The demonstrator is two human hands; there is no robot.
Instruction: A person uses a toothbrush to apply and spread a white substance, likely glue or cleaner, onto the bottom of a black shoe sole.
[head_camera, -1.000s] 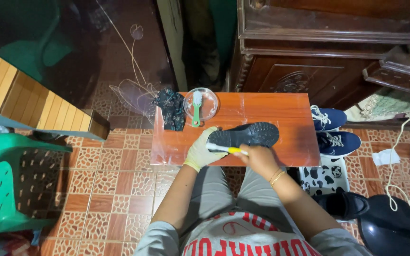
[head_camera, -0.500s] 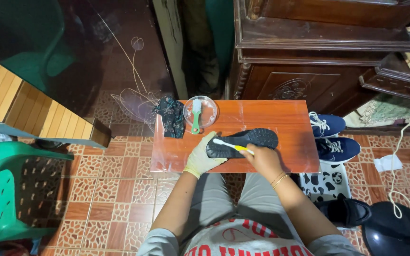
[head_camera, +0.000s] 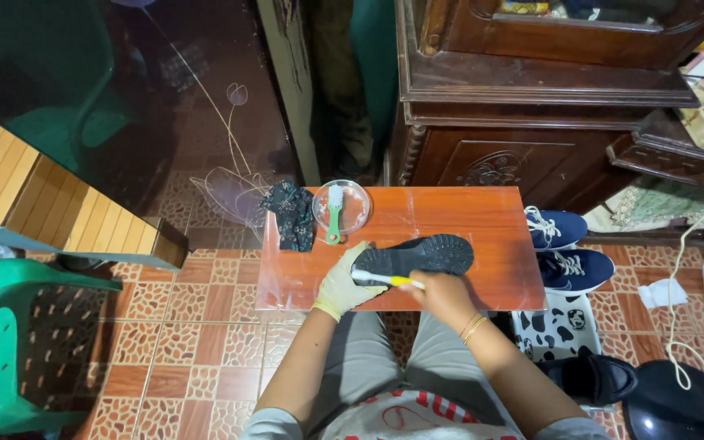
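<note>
Head view, person seated at a low reddish-brown wooden table (head_camera: 458,213).

Object in hand: one black shoe with a lugged rubber sole (head_camera: 417,255), lying on its side along the near edge of the table, sole turned toward the far side, toe to the right. Tread reads as rows of small studs; the surface is matte, uniformly dark. The upper is not resolved from here.

Left hand in a pale yellow glove (head_camera: 344,283): fingers wrapped over the heel end of the shoe, closed on it. Right hand, bare (head_camera: 442,295): fingers curled tight around a small brush with a yellow handle and white head (head_camera: 385,279), the head touching the side of the shoe near the heel. Two thin gold-coloured bangles (head_camera: 474,327) on the right wrist.

Counts:
- table: 1
- black shoe on table: 1
- clear round plastic bowl (head_camera: 358,201): 1, far left of the table, apart from the shoe
- green-handled brush with white bristles (head_camera: 335,216): 1, lying across that bowl
- dark patterned cloth, crumpled (head_camera: 292,213): 1, just beside the bowl, at the table's left corner
- blue sneakers with white laces (head_camera: 560,248): 2, on the tiled floor right of the table
- black shoe on the floor (head_camera: 592,376): 1, near the right knee
- green plastic chair (head_camera: 2,342): 1, far left
</note>
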